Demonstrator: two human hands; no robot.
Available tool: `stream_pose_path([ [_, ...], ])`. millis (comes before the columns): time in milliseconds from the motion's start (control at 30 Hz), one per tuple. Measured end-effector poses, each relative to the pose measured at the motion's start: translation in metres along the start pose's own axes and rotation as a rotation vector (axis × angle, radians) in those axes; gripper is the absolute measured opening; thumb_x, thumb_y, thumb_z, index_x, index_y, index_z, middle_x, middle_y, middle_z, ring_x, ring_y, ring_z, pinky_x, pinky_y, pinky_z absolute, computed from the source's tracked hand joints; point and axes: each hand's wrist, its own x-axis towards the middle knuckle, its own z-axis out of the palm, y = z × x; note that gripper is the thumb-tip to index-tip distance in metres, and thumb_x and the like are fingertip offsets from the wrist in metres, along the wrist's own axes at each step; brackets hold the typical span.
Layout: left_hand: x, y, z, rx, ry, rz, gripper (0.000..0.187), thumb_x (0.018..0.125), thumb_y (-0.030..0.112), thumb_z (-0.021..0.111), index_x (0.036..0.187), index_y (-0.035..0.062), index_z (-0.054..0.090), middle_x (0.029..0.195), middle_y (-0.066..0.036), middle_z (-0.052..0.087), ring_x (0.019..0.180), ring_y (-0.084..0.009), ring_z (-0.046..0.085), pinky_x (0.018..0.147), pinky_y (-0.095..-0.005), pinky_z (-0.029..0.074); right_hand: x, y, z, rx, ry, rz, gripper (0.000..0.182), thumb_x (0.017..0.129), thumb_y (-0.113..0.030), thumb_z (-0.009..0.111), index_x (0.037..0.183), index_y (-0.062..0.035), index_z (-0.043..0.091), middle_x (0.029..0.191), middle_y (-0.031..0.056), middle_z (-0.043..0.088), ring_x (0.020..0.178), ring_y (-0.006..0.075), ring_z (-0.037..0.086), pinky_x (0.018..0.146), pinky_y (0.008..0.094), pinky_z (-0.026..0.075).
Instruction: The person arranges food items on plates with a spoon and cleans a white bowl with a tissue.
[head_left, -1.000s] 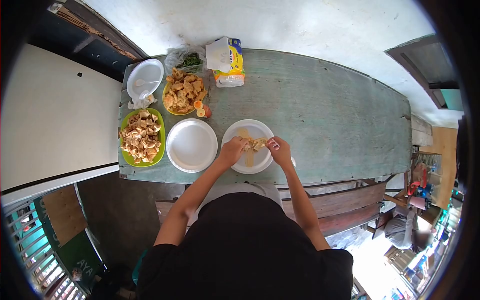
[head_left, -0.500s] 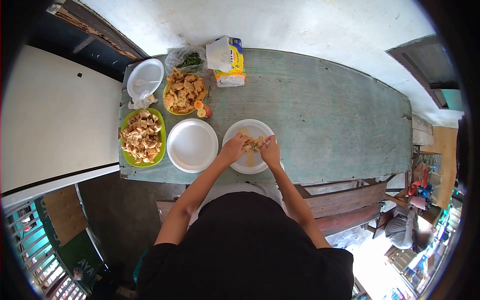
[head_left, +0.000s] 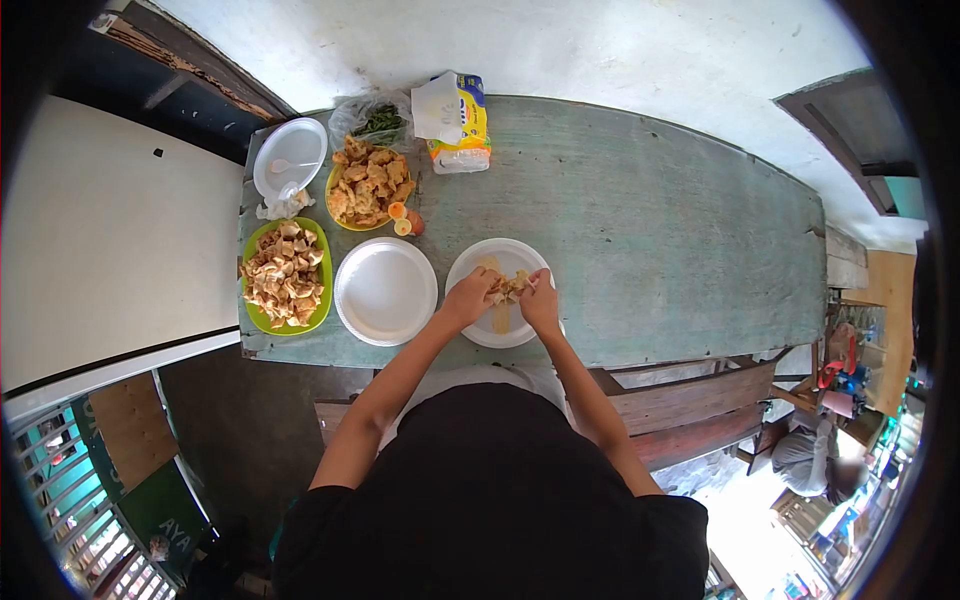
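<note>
Both my hands meet over a white plate near the table's front edge. My left hand and my right hand each grip the same piece of fried food between their fingertips, just above the plate. A pale brown smear of sauce lies on the plate under them. Which fingers pinch the food is too small to tell.
An empty white plate sits left of it. Further left are a green plate of fried pieces, a yellow plate of fritters, a white plate with a spoon, a bag of greens and a tissue pack. A wooden bench runs below.
My right hand has moved left toward my left hand, closing the gap over the fried food. In the last half second both hands barely shift.
</note>
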Motion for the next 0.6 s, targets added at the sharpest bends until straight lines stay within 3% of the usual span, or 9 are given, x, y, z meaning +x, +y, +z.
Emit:
stream_pose_path([
  [300,0.002,-0.002,0.0,0.002,-0.004,-0.018,0.028,0.069,0.004,0.063,0.095,0.0041,0.053,0.094,-0.016,0.055,0.087,-0.035,0.057,0.074,-0.0413,0.047,0.007,0.021,0.013,0.125,-0.03,0.014,0.009,0.089,-0.006,0.045,0.097,-0.0038,0.04,0.071,0.0145,0.066,0.06,0.0187,0.065,0.057,0.0314,0.05],
  [600,0.003,-0.003,-0.002,0.011,0.004,-0.001,0.028,0.069,0.005,0.064,0.095,0.0045,0.052,0.094,-0.016,0.055,0.087,-0.0355,0.057,0.073,-0.0419,0.048,0.004,0.009,-0.001,0.215,-0.117,0.057,0.008,0.089,-0.007,0.046,0.096,-0.0049,0.042,0.069,0.0123,0.065,0.061,0.0186,0.065,0.055,0.0295,0.05],
])
